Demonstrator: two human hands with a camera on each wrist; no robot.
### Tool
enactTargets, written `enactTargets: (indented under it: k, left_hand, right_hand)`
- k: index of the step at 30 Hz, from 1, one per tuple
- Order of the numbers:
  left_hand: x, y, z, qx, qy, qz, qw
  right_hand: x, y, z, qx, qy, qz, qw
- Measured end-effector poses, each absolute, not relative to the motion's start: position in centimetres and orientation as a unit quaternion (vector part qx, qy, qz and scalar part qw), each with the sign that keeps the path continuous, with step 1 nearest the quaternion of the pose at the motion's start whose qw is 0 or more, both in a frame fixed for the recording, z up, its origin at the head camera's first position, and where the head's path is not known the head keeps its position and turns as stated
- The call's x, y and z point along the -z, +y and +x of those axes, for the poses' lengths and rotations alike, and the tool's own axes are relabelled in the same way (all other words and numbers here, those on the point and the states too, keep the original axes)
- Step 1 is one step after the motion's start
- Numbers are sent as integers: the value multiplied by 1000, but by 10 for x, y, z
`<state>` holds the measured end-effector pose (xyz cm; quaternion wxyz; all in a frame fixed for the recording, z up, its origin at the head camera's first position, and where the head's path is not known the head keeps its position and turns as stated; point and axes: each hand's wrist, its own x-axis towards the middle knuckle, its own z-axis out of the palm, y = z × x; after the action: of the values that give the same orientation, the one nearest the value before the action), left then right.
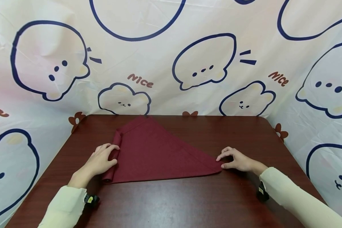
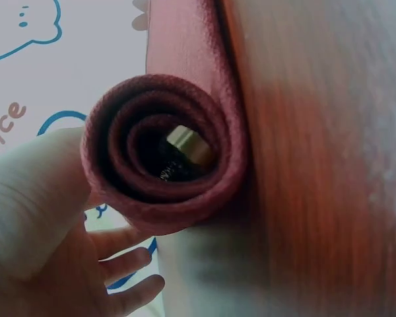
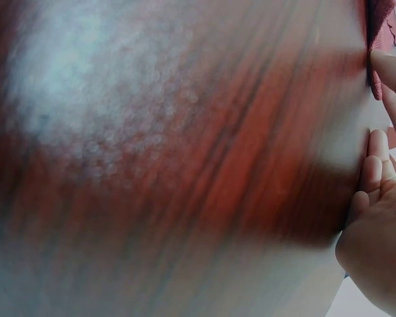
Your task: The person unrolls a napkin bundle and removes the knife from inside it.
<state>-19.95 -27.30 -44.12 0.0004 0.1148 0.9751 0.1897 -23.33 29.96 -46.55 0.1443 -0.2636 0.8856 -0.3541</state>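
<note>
A dark red cloth (image 1: pixel 159 152) lies on the table, folded to a rough triangle with its left side wound into a roll (image 1: pixel 109 174). My left hand (image 1: pixel 101 160) grips this roll, thumb on the near side and fingers over the far side. Looking into the roll's end in the left wrist view, I see several spiral layers around a dark thing with a gold-coloured metal piece (image 2: pixel 188 144); the rest of it is hidden inside. At the cloth's right corner, my right hand (image 1: pixel 237 160) pinches the edge between thumb and forefinger, its other fingers loosely bent.
The brown wooden table (image 1: pixel 165 202) has a glossy surface. A pale curtain (image 1: pixel 165 63) with cartoon drawings hangs behind it and along both sides. Black bands with small devices sit on the left wrist (image 1: pixel 91 200) and the right wrist (image 1: pixel 262 191).
</note>
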Motion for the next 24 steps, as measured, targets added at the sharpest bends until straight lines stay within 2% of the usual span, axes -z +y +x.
enactTargets:
  k: [14,24]
  left_hand:
    - [445,-298,-194,-218,971,97,12]
    - [445,-300,-195,-227,969,98,16]
  right_hand:
    - [466,299,-234,352,887,-259,147]
    - [466,298,-234,348,889,-260,146]
